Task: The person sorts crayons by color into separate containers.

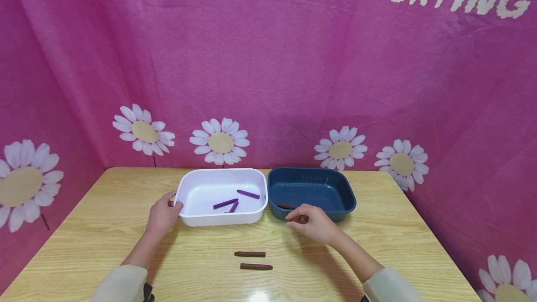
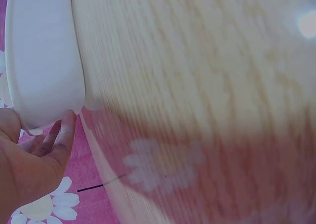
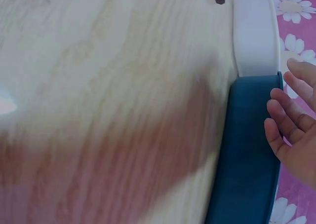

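Note:
My left hand holds the left end of a white plastic tray, thumb at the rim and fingers against the outer wall. Three purple crayons lie inside that tray. Over the front rim of a dark blue tray is my right hand. Its fingers are loosely bent and apart, with nothing seen between them in the right wrist view. A brown crayon shows inside the blue tray just beyond the fingertips, partly hidden by them. Two more brown crayons lie on the table in front of the trays.
Both trays stand side by side, touching, at the back of a wooden table. Behind and beside the table hangs a pink cloth with white daisies and lettering. The table's right edge slopes away beyond my right forearm.

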A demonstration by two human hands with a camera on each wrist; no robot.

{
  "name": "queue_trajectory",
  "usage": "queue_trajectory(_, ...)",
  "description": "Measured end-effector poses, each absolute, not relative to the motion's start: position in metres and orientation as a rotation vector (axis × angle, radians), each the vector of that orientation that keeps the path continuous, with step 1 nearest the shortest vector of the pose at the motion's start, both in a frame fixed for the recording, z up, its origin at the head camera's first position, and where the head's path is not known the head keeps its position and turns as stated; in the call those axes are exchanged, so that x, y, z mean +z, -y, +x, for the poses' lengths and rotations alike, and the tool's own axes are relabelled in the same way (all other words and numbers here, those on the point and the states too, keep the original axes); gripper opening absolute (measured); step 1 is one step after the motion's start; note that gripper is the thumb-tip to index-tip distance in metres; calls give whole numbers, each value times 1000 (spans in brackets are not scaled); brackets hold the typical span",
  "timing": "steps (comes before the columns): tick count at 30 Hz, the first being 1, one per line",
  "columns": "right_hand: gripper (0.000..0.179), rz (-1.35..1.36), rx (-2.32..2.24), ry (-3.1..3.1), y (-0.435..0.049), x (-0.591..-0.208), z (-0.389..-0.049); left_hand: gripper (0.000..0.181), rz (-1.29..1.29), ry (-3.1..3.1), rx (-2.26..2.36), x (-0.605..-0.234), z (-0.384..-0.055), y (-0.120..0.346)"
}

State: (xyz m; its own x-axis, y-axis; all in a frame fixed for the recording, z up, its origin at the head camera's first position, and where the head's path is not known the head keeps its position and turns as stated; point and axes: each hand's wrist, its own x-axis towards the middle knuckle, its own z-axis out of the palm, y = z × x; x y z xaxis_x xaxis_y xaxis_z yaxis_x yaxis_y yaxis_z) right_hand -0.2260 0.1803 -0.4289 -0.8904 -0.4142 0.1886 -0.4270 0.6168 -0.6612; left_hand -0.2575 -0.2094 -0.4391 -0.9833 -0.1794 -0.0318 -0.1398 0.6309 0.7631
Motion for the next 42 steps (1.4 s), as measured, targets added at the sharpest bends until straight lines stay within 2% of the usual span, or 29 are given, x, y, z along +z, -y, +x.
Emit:
queue_trajectory(18, 22, 809, 1290, 2836, -158, -446, -219, 53, 249, 2771, -1283, -437, -256, 209)
queue_trajectory(42, 19, 997, 1314, 2861, -126, -463, -214, 54, 276, 2778, -1310, -439, -257, 209)
